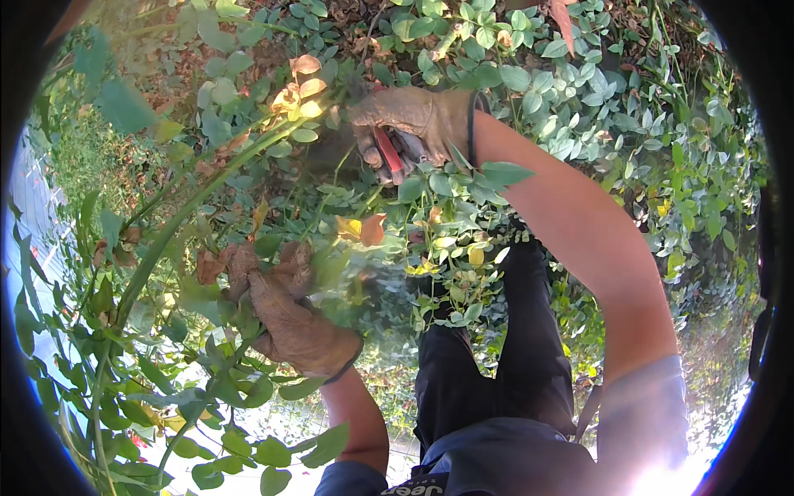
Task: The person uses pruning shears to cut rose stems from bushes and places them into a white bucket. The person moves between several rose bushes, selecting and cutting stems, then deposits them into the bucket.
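A tan leather work glove covers my right hand [412,127], at the upper middle, closed around red-handled pruning shears [388,150]; their blades are hidden or blurred among the leaves. My left hand [288,304], gloved alike, is lower and to the left, among leafy stems. Its fingers are bent, and leaves partly hide whether they grip a stem. A thick green rose stem [180,214] arches from the lower left up towards the right glove. Yellow and dry leaves [304,93] hang near its upper end.
Dense leafy shrubs [558,99] surround both hands. In front of my legs [527,322] hang thin shoots with small leaves [456,273]. More leafy branches [236,397] fill the lower left, close to my left forearm. Pale paving [37,192] shows at the left rim.
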Motion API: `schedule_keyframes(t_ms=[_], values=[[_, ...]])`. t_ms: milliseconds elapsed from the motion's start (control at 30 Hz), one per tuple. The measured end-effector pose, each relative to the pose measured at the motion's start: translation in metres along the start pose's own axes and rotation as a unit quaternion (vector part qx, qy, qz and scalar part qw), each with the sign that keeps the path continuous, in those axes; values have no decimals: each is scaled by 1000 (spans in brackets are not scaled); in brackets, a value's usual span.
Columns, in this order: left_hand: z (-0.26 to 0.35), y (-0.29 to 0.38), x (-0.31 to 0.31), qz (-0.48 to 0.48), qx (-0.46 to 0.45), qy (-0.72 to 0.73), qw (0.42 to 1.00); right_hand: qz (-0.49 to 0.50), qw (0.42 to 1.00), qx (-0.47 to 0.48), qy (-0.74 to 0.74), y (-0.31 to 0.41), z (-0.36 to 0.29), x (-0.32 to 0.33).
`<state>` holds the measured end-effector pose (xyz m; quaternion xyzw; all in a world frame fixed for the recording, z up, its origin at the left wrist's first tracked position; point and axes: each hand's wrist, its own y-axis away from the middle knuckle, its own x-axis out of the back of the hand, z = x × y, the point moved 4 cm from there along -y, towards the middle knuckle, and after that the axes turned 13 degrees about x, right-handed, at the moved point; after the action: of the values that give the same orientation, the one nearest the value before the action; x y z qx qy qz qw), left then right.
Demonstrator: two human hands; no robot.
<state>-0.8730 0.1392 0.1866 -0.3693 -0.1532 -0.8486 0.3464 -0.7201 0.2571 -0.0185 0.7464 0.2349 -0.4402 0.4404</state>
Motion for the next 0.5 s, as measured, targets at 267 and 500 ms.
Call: schedule_keyframes(t_ms=[267, 500], values=[[-7, 14, -5, -32, 92, 135, 986, 152, 988, -28, -2, 7, 29, -1], [2, 14, -16, -25, 130, 116, 984, 81, 980, -28, 177, -4, 5, -10]])
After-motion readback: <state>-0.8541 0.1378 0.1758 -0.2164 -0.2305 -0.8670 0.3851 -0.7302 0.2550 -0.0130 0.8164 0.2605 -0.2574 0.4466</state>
